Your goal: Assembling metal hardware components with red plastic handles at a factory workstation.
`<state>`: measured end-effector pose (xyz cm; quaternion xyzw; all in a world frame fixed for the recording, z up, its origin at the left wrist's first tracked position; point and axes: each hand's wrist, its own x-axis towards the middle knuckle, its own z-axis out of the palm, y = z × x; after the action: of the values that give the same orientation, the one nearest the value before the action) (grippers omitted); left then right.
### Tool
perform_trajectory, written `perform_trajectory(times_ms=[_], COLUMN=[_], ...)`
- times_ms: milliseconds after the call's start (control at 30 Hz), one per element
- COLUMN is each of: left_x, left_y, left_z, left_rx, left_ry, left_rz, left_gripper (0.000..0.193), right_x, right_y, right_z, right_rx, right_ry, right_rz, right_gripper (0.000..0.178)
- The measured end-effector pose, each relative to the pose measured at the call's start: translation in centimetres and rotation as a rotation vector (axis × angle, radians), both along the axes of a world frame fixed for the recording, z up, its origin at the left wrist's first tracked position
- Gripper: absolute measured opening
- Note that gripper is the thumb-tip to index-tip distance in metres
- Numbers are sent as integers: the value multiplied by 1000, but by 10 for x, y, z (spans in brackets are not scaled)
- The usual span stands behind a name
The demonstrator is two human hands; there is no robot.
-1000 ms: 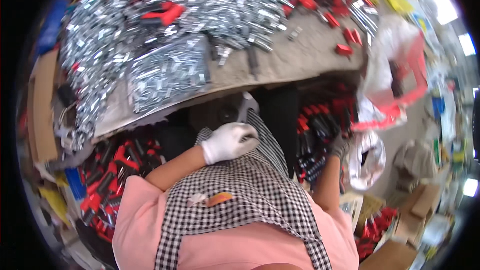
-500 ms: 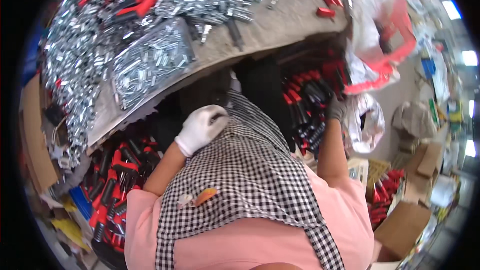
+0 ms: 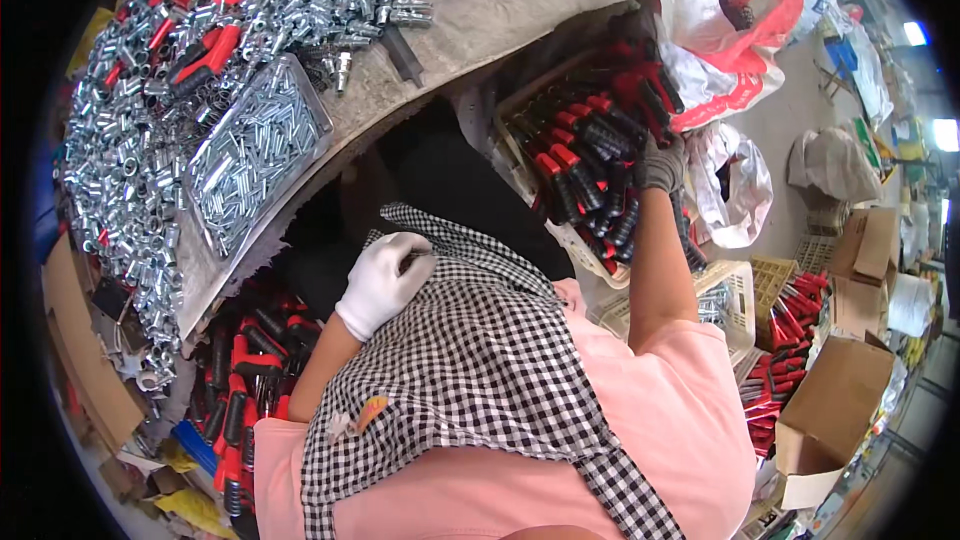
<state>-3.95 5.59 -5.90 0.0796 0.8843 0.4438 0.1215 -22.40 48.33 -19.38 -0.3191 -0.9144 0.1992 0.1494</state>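
Observation:
My left hand point(image 3: 385, 285), in a white glove, rests against the black-and-white checked apron point(image 3: 450, 360) over my lap. Its fingers are curled round a dark gap, and whatever may be inside cannot be made out. To the right, my right hand point(image 3: 662, 165) wears a grey glove and reaches to the far right side of a pale plastic crate point(image 3: 610, 275). The crate is full of tools with black-and-red handles point(image 3: 590, 155). My right fingers touch handles at the pile's edge; their tips are hidden among them, so their grip does not show.
On the worktable point(image 3: 480, 25) lie heaped metal fittings point(image 3: 130, 160) and a clear tray point(image 3: 320, 120) of small metal pins. More red-and-black tools point(image 3: 250, 360) lie at lower left. White sacks point(image 3: 735, 185), a crate of metal parts point(image 3: 735, 305) and cardboard boxes point(image 3: 835, 400) stand at right.
The view has shifted toward the right, showing more of the tool crate. My right hand stays at the crate's edge among the handles. My left hand keeps its curled pose on the apron.

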Motion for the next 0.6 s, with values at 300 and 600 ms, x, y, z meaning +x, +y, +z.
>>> perform_trajectory(times_ms=[300,600], left_x=[7,-10], left_y=[-35,-74], left_z=[16,54], left_rx=[-43,264], left_ry=[150,208], left_rz=[133,438], left_gripper=[17,13], right_x=[-7,-32], right_y=[5,-147], right_z=[-6,108], right_rx=[-85,48], right_ry=[273,760], right_rz=[172,911], right_gripper=[34,35])
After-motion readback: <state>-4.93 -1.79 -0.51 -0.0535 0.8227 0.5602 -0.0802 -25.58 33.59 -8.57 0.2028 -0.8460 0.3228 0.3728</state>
